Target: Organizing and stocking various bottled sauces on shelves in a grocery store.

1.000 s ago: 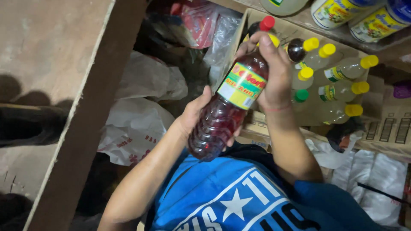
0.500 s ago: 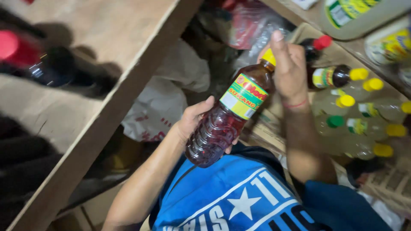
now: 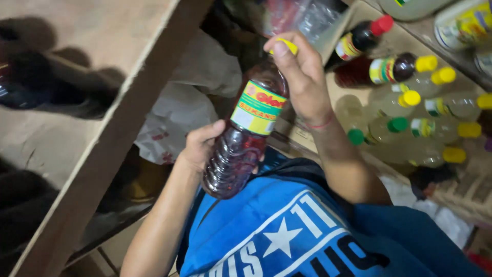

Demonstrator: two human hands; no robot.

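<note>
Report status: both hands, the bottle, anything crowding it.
Left hand grips the ribbed lower body of the dark red plastic bottle. Right hand covers its yellow cap. Wooden shelf edge close on the left, not touching.

Labelled bottles and bags by a wooden shelf

The held dark-red bottle (image 3: pixel 241 138) wears a green, yellow and red label (image 3: pixel 258 107). Right of it, a cardboard box (image 3: pixel 464 192) holds yellow- and green-capped bottles (image 3: pixel 410 110) with small labels. White plastic bags (image 3: pixel 177 120) lie behind.
</note>
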